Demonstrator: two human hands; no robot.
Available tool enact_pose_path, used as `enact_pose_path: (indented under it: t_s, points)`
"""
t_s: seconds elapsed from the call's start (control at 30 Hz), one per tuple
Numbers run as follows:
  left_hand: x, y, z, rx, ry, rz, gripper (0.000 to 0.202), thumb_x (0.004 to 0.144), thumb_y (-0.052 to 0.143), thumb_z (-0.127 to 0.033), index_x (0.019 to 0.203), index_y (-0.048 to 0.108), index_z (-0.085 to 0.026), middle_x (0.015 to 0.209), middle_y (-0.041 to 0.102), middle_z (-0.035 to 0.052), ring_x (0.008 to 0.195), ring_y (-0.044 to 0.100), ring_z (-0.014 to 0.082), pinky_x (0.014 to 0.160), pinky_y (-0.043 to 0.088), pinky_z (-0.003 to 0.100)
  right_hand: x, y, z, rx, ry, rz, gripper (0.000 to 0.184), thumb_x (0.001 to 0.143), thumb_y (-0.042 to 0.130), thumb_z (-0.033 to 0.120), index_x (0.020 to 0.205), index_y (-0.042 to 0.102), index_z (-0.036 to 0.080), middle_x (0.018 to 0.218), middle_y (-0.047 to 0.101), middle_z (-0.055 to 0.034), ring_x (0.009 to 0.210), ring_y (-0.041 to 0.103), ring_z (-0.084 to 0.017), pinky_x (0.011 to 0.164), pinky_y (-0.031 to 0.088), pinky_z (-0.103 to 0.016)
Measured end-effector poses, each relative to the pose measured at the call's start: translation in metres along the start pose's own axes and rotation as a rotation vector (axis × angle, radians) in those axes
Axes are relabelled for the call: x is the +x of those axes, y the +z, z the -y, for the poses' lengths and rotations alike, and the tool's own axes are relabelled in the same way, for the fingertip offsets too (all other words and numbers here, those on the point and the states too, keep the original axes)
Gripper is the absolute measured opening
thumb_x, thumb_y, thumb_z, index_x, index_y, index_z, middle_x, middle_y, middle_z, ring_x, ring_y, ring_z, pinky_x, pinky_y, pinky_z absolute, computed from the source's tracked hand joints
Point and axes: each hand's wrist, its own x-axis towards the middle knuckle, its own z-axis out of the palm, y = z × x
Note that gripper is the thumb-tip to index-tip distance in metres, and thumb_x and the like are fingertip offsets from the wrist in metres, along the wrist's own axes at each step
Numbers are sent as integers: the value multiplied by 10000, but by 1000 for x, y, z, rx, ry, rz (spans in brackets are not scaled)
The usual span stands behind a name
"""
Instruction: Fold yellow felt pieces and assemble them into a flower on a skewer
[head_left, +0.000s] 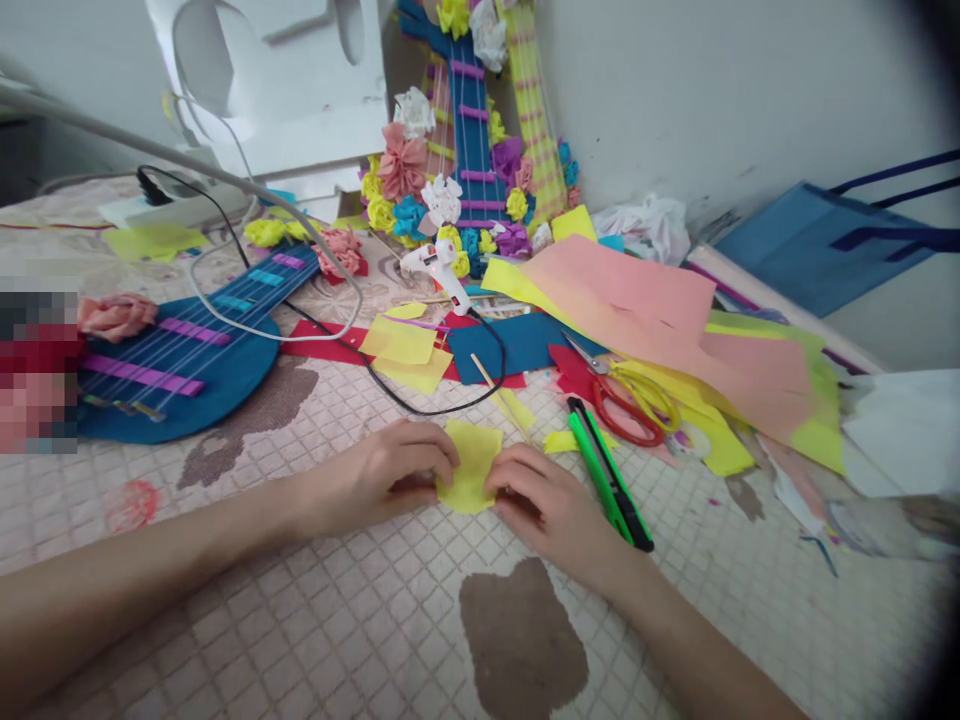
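Hands [390, 475] [544, 505] pinch yellow felt piece [471, 462] btwn fingertips.

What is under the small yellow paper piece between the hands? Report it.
The small yellow paper piece, pinched by the left hand and right hand, lies over the pink quilted cover. The patch directly beneath it is hidden.

Home craft corner: felt sheets [637, 290], glue gun [442, 270], scissors [630, 400] on a quilted mat [375, 620]
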Motion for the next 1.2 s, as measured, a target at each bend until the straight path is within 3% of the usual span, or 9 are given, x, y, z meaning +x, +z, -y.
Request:
enact_pose_path:
  t_s: [0.27, 0.4, 0.53, 0.67, 0.8, 1.2]
  points:
    - [14, 0, -5, -69, -137, 40, 110, 803, 536, -40, 777, 608, -118, 857, 576, 45, 723, 567, 116, 647, 456, 225, 11, 2, 10, 60, 195, -5, 131, 812, 574, 63, 778, 552, 188, 843, 516, -6, 783, 522, -135, 672, 418, -265]
    - [18, 8, -7, -13, -195, -20, 116, 786, 540, -32, 750, 609, -118, 795, 553, 30, 678, 540, 113, 603, 428, 221, 14, 7, 12, 34, 266, -36, 151, 774, 596, 43, 761, 546, 184, 829, 498, -3, 734, 507, -130, 626, 397, -261]
    - [15, 14, -7, 22, -187, -88, 106, 817, 534, -79, 764, 613, -125, 816, 551, 39, 712, 540, 126, 647, 439, 243, 15, 8, 13, 58, 277, -47, 170, 760, 592, 25, 748, 538, 186, 814, 481, 5, 694, 493, -117, 604, 389, -251]
    - [11, 7, -5, -46, -140, -23, 66, 822, 553, -110, 815, 615, -129, 877, 564, 51, 737, 554, 126, 663, 454, 243, 13, 6, 11, 75, 249, -48, 154, 787, 568, 38, 759, 543, 187, 813, 483, 3, 720, 498, -121, 609, 387, -249]
    - [10, 0, -1, -99, -111, 2, 108, 817, 526, -74, 756, 597, -127, 933, 577, 62, 791, 575, 125, 716, 467, 248, 10, 4, 9, 107, 236, -48, 131, 800, 574, 63, 777, 547, 188, 826, 490, 6, 717, 497, -113, 601, 389, -240]
    - [15, 14, -2, 11, -172, -102, 103, 768, 534, -40, 735, 559, -134, 819, 571, 32, 700, 542, 118, 625, 437, 232, 15, 11, 13, 55, 294, -123, 156, 753, 588, 47, 739, 533, 192, 816, 489, 7, 641, 493, -105, 583, 408, -249]
